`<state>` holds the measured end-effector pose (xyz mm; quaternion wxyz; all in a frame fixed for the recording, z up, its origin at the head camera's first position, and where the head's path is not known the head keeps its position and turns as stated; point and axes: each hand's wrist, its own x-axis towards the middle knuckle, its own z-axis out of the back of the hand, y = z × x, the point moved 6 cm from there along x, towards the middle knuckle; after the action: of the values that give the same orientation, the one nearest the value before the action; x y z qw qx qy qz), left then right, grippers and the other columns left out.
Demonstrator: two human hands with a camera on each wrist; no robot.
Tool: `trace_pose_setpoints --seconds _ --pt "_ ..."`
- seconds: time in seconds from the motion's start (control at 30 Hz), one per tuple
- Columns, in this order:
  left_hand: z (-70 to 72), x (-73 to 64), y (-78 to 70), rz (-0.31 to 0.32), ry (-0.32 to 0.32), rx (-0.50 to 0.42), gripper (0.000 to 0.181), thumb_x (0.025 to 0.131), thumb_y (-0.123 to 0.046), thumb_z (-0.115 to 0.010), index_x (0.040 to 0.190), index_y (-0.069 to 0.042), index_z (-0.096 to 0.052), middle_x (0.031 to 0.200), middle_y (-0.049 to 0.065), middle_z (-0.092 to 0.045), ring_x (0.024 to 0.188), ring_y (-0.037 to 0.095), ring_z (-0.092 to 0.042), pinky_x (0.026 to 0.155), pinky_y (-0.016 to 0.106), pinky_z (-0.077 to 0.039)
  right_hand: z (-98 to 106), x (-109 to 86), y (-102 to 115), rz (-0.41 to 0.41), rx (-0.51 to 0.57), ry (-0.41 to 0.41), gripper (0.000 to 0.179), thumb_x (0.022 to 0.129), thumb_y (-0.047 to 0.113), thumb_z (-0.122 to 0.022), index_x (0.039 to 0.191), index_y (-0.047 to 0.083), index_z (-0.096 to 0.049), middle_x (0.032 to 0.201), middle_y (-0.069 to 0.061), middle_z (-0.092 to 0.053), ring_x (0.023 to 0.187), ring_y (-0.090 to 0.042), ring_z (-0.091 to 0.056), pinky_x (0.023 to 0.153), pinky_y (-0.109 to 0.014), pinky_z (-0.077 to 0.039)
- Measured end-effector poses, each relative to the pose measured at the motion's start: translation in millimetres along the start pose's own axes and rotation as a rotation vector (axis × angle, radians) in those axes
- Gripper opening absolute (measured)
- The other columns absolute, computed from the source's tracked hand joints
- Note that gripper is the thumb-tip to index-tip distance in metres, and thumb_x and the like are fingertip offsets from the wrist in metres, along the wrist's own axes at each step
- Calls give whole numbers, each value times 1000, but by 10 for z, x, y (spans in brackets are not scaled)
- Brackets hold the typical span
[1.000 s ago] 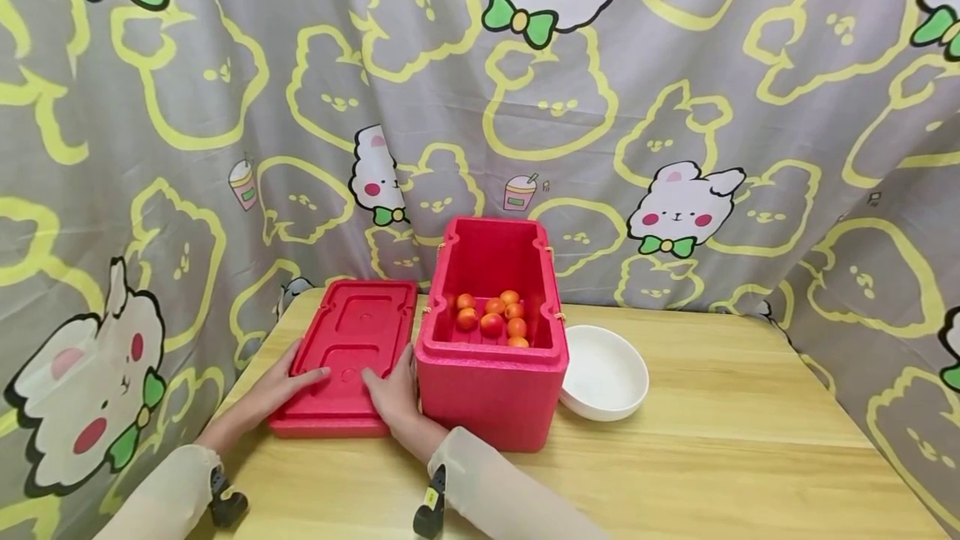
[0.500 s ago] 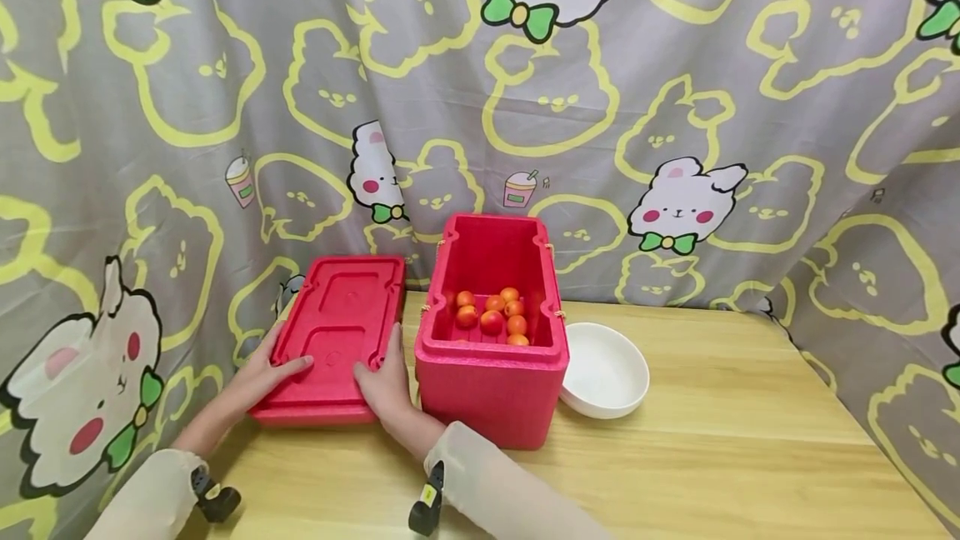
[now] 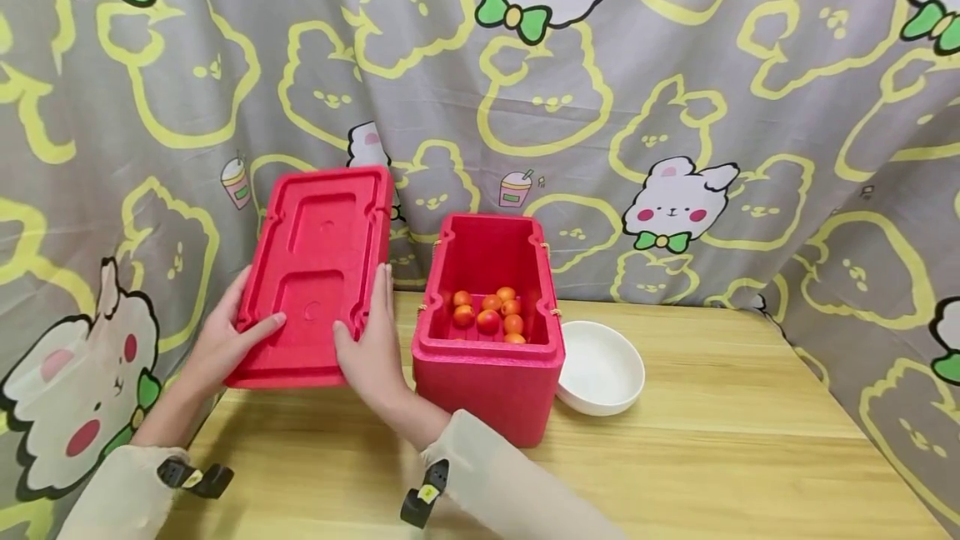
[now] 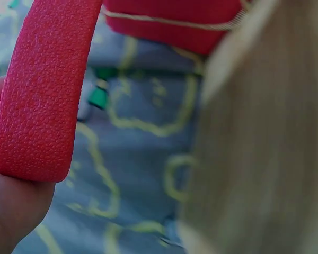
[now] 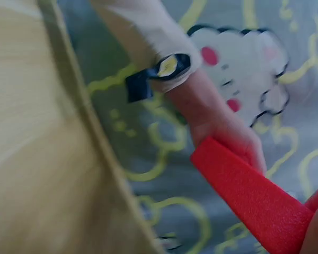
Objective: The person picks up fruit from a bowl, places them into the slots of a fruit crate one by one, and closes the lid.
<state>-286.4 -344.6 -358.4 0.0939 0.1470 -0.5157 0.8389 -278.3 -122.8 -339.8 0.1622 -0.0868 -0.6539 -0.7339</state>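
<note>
A red foam box lid with two recessed panels is raised off the table and tilted, its far end higher. My left hand grips its left edge, thumb over the top face. On the opposite edge my right hand holds it, fingers along the side and thumb on top. Close by on the right stands the matching red foam box, uncovered, with several small orange-red round fruits inside. In the left wrist view the lid's textured rim sits against the left hand.
A white bowl stands against the box's right side. The wooden table extends to the right. Behind and along both sides hangs a grey patterned curtain. Thin cord loops show at the box's rim.
Both hands have lifted the lid from the table, moved it slightly left and tilted its far end upward. The box and bowl have stayed in place.
</note>
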Motion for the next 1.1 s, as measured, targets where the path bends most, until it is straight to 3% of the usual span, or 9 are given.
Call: trace_pose_setpoints --seconds 0.1,0.3,0.4,0.5,0.53,0.7,0.9,1.0,1.1 --pt "-14 71 -282 -52 -2 -76 86 97 -10 -65 165 -25 -13 133 -11 -47 106 2 -59 72 19 -60 165 22 248 64 26 -4 92 93 2 -66 165 22 -12 172 13 -8 157 -8 -15 117 -34 -40" --pt "-197 203 -813 -113 -38 -182 86 94 -6 -69 162 -30 -22 138 -2 -48 112 11 -58 75 19 -60 612 48 615 163 34 -49 88 92 0 -66 164 18 -18 172 5 -12 154 -14 -23 106 -31 -52" --pt "-380 286 -1033 -135 -52 -210 86 93 -7 -70 162 -29 -24 141 2 -47 113 13 -57 78 16 -58 892 47 698 179 18 -75 88 92 1 -66 164 17 -19 172 0 -16 133 -20 -49 94 -26 -56" --pt "-596 393 -1201 -143 -44 -210 87 93 -12 -72 162 -30 -23 144 7 -47 113 14 -57 82 15 -56 1188 82 715 162 26 -92 89 91 1 -68 164 19 -20 168 0 -25 112 -21 -54 83 -24 -56" --pt "-670 432 -1246 -143 -39 -212 87 93 -14 -72 162 -31 -22 146 8 -47 114 15 -56 83 15 -56 1287 99 709 150 36 -95 89 91 0 -68 164 19 -20 166 -1 -29 110 -21 -56 89 -26 -56" --pt "-1031 594 -1402 -143 20 -254 89 92 -20 -74 162 -33 -21 150 9 -46 122 21 -55 88 20 -57 1711 196 661 87 111 -82 88 89 -5 -68 162 16 -22 161 -6 -35 144 -22 -43 117 -40 -42" --pt "-1319 731 -1494 -166 131 -356 88 92 -16 -73 162 -30 -21 154 7 -44 130 25 -54 93 29 -58 2120 296 521 0 160 -23 90 89 -6 -69 162 15 -20 165 -7 -30 154 -20 -28 126 -37 -27" --pt "-1366 795 -1499 -167 177 -398 77 97 -15 -67 162 -25 -26 157 8 -42 131 24 -56 93 30 -58 2296 341 441 -36 144 11 84 92 -1 -67 162 15 -22 165 -8 -31 153 -22 -31 125 -41 -29" --pt "-1381 841 -1472 -127 191 -409 64 103 -18 -59 161 -24 -32 157 8 -44 129 19 -56 92 24 -58 2459 367 364 -61 124 11 67 100 5 -60 159 13 -30 160 -12 -42 145 -21 -44 119 -39 -40"
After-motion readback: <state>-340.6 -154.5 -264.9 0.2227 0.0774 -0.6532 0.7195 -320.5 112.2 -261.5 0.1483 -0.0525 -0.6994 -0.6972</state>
